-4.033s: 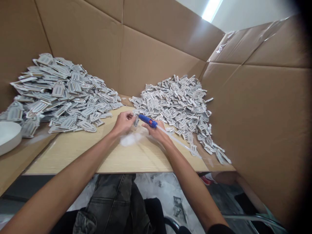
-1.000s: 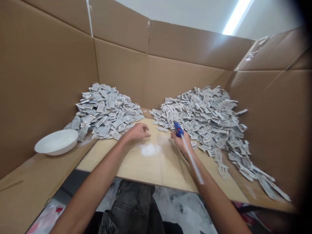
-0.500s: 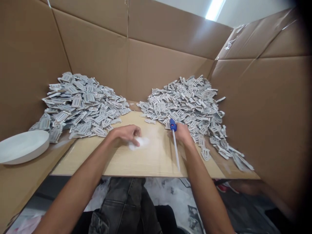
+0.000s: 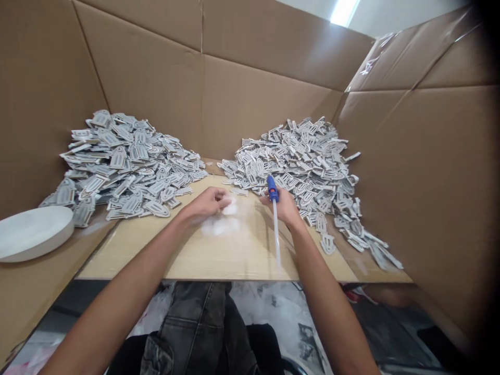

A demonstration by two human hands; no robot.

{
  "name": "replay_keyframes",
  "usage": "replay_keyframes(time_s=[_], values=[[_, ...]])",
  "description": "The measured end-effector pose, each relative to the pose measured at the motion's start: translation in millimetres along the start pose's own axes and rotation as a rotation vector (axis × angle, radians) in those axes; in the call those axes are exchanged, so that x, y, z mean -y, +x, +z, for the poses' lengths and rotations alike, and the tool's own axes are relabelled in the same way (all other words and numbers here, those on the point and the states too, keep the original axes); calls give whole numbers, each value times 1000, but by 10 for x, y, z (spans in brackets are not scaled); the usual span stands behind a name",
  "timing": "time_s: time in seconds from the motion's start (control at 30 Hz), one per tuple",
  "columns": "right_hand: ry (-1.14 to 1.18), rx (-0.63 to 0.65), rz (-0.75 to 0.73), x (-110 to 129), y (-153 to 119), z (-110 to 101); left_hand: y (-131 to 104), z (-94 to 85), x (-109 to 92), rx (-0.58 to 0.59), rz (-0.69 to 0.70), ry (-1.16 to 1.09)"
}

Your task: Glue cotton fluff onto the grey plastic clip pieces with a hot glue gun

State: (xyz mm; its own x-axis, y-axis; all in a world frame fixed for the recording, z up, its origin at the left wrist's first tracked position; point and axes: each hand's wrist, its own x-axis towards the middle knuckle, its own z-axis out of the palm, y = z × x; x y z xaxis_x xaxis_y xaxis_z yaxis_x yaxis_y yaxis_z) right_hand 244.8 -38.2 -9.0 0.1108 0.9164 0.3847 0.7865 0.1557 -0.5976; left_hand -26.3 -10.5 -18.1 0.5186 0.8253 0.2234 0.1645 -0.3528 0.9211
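My left hand (image 4: 211, 202) is over the middle of the work board, thumb and fingers pinched on a small white soft-looking piece (image 4: 231, 204), blurred. Just below it, a white hazy patch of similar material (image 4: 221, 226) lies on the tan board (image 4: 250, 260). My right hand (image 4: 285, 204) is wrapped around a blue glue gun (image 4: 272, 188). A long translucent glue stick (image 4: 276, 234) comes out of its back toward me. The nozzle and the fingers on the far side are hidden.
Piles of flat grey slotted pieces stand at the left (image 4: 128, 166) and right (image 4: 300, 161) against cardboard walls (image 4: 269, 99). A white oval dish (image 4: 35, 234) sits at the far left. Someone's leg and red shoe (image 4: 351, 296) show beneath the board at right.
My left hand has lifted up and away from the white patch with a white piece in its fingers. My right hand and the glue gun have moved slightly left and farther away.
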Motion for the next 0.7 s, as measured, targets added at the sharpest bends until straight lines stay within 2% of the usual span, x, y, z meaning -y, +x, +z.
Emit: replay_keyframes(time_s=[0.07, 0.17, 0.33, 0.53, 0.6, 0.7], values=[[178, 34, -65, 30, -4, 73, 10, 28, -11, -26, 6, -53], [293, 80, -122, 121, -41, 194, 25, 51, -35, 31, 4, -91], [218, 86, -248, 268, -119, 305, 19, 86, -76, 115, -40, -200], [136, 59, -334, 269, -137, 346, 45, 133, -24, 230, 3, -268], [137, 72, -338, 270, -138, 340, 70, 142, 16, 214, 6, -231], [177, 96, -348, 301, -149, 305, 101, 145, 67, 105, -21, -135]])
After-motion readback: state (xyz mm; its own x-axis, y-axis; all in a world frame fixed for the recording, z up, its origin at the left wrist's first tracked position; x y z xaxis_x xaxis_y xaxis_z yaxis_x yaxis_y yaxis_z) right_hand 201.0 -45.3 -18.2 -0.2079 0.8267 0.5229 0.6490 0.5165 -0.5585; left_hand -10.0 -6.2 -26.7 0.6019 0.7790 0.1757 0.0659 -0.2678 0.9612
